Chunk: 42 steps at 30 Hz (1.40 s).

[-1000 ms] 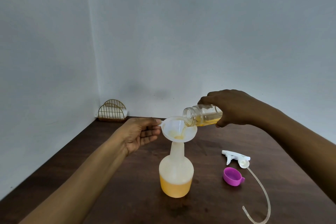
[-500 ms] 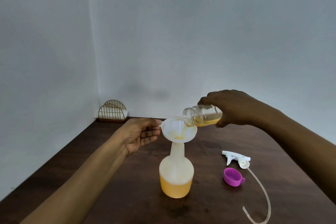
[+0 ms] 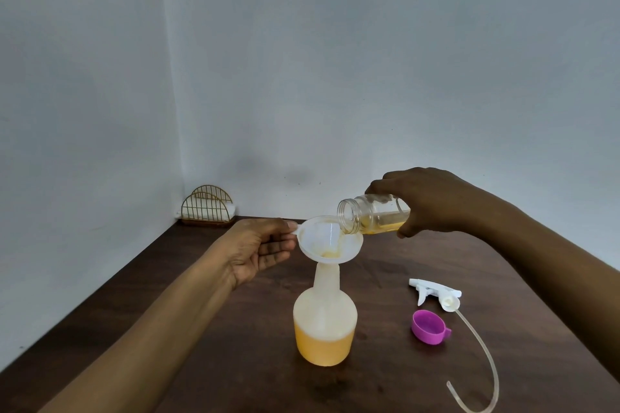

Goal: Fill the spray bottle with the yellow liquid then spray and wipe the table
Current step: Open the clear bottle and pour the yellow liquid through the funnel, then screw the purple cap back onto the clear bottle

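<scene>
One dark wooden table [image 3: 251, 379] fills the lower view. Nearest, on the right, lies the free end of one clear dip tube [image 3: 483, 362], which curves away to one white trigger head [image 3: 432, 292] lying on its side on the table, apart from the bottle. Just near-left of that head sits one purple cap [image 3: 429, 331], open side tilted up, just beside the tube. In the middle of the table one translucent spray bottle [image 3: 323, 312] stands upright, its lower part holding yellow liquid [image 3: 322, 345] to below half height. One white funnel [image 3: 330, 240] sits in its neck, with a small yellow pool at the bottom of the cone. The left hand [image 3: 260, 248] pinches the funnel's side tab between thumb and forefinger; its other fingers are loosely curled beneath, holding nothing else. Above the funnel's right rim one clear jar [image 3: 372, 216] is tipped almost level, mouth pointing left over the cone, with a little yellow liquid along its lower side. The right hand [image 3: 432, 201] wraps it from above, fingers and thumb curled round its body. At the far left corner of the table one gold wire holder [image 3: 208, 208] stands against two plain pale walls [image 3: 369, 60]
</scene>
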{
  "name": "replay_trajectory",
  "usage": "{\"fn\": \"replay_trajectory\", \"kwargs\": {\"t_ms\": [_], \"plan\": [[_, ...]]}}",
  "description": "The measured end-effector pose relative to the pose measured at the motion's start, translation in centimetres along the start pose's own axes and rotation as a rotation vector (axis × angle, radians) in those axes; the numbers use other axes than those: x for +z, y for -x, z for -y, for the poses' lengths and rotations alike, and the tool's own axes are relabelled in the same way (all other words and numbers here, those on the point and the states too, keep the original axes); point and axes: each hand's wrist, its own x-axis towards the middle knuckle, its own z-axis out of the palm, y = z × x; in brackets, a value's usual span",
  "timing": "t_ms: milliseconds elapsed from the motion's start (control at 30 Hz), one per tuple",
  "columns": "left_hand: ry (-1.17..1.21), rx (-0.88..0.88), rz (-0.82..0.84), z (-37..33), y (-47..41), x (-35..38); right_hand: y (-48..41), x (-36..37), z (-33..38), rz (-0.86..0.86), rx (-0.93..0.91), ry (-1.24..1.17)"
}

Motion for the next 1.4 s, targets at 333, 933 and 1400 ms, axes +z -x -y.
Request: {"fn": "replay_trajectory", "kwargs": {"t_ms": [333,933,1400], "plan": [[-0.015,0.003,-0.009,0.0,-0.2,0.0,0.0,1.6,-1.4,0.092,-0.011,-0.361],[-0.042,-0.036,0.004,-0.3,0.2,0.1,3.3,5.6,-0.1,0.026,0.097,-1.202],[-0.103,-0.05,-0.011,-0.4,0.9,-0.6,7.6,5.7,3.2,-0.202,0.18,-1.348]]}}
